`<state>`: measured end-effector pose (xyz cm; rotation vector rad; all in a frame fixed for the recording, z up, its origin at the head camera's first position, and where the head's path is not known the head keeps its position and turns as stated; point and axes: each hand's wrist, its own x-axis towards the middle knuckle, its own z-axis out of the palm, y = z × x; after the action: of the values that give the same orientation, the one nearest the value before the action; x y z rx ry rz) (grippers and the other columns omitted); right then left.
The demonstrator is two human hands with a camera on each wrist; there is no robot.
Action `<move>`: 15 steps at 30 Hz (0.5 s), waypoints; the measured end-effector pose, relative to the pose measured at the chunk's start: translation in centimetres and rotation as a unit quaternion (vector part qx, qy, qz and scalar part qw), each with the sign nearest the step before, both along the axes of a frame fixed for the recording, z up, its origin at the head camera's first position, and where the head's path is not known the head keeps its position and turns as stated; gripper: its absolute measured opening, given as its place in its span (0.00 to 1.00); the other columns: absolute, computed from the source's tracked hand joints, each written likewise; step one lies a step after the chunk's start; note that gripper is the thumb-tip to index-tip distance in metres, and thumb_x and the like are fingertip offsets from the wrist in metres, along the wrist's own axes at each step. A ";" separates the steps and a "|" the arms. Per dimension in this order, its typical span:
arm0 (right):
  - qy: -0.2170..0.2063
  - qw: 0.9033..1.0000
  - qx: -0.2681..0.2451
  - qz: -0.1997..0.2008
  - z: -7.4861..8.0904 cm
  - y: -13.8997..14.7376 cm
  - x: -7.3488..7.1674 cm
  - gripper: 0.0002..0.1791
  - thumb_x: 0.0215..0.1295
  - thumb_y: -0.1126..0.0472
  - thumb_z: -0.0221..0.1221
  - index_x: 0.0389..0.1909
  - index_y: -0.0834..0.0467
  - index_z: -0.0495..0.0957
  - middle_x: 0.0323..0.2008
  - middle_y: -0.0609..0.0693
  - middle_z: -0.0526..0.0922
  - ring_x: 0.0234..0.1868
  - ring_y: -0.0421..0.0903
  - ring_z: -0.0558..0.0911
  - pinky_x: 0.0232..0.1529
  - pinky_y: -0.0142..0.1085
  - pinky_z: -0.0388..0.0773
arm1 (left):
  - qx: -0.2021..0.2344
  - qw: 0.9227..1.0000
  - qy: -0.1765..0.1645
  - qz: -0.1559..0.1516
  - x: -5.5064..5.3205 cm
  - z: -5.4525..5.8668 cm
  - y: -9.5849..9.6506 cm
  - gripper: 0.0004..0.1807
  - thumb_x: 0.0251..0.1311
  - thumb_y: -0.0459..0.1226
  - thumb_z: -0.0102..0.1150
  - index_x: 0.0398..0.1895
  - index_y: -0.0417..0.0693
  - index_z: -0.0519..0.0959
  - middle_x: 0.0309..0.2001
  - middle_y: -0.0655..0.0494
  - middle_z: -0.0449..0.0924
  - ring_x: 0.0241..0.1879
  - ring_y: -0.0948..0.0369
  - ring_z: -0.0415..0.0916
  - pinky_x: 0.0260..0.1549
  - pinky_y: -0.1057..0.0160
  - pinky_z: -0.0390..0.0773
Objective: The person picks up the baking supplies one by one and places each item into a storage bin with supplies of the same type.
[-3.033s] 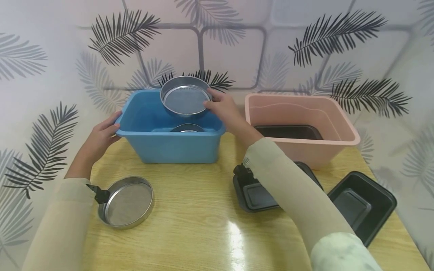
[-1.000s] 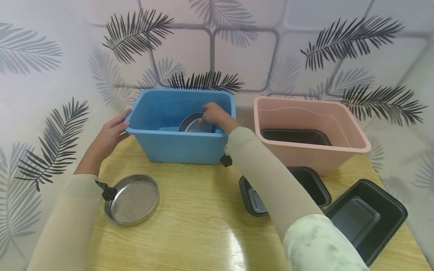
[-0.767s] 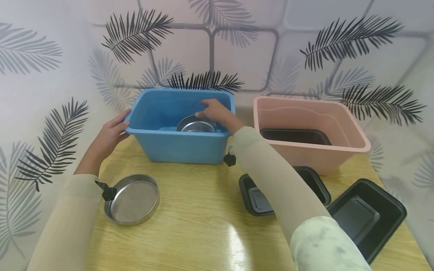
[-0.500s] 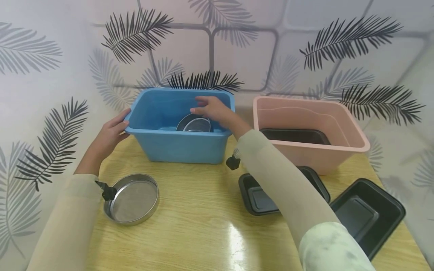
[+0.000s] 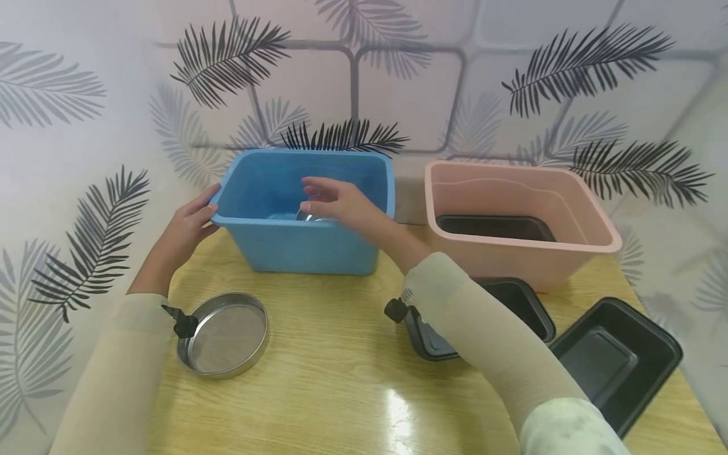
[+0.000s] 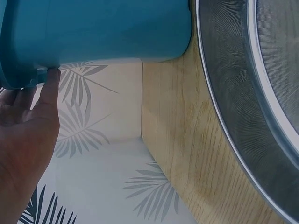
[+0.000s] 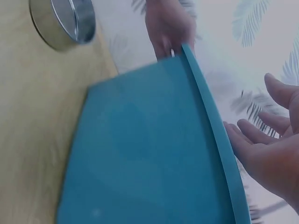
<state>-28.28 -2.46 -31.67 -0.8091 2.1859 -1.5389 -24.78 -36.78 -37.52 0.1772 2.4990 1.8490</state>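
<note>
My left hand [image 5: 184,230] grips the left end of the rim of a blue plastic tub [image 5: 307,249]; in the left wrist view its thumb lies under the lip. Over the front rim hovers my right hand [image 5: 349,205], fingers loosely bent with nothing between them. The right wrist view shows those fingers [image 7: 257,135] spread beside the tub's edge. Inside the tub a bit of a round metal sieve [image 5: 305,215] shows, mostly hidden behind the right hand. Another round mesh sieve [image 5: 227,338] lies on the table below the left hand.
A pink plastic tub [image 5: 512,256] stands at the right with a dark pan [image 5: 495,227] inside. Two black loaf pans lie before it, one pan [image 5: 517,303] partly under the right sleeve, the other pan [image 5: 614,354] near the table's right edge. A patterned wall rises behind.
My right hand lowered a sieve into the blue tub and let go of it. It has since come up and moved left over the front rim. My left hand keeps hold of the tub.
</note>
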 end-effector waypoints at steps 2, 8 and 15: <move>0.000 1.000 -0.009 0.010 -0.3 -0.2 0.9 0.36 0.68 0.49 0.65 0.74 0.47 0.66 0.68 0.45 0.75 0.67 0.40 0.75 0.69 0.42 0.73 | 0.001 1.000 0.000 0.001 0.1 0.0 0.0 0.34 0.80 0.48 0.39 0.83 0.56 0.43 0.83 0.54 0.37 0.80 0.46 0.44 0.74 0.43 0.55; 0.015 0.999 -0.042 0.011 -1.3 -0.9 3.6 0.32 0.68 0.51 0.65 0.72 0.48 0.69 0.67 0.44 0.77 0.68 0.41 0.74 0.68 0.40 0.74 | 0.003 1.000 0.000 0.004 0.0 -0.2 -0.1 0.34 0.80 0.48 0.39 0.83 0.56 0.43 0.83 0.53 0.37 0.80 0.45 0.44 0.74 0.42 0.55; -0.006 0.997 -0.062 0.036 -3.7 -2.2 6.3 0.31 0.69 0.54 0.64 0.71 0.53 0.71 0.67 0.51 0.77 0.65 0.41 0.77 0.66 0.35 0.75 | 0.024 1.000 0.003 -0.005 -0.2 -0.6 -0.3 0.35 0.80 0.47 0.40 0.83 0.55 0.42 0.83 0.47 0.36 0.80 0.42 0.41 0.74 0.40 0.51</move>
<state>-22.03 -4.63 -35.36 -0.9041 2.0463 -1.6512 -25.00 -37.05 -38.08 0.1962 2.4542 1.9093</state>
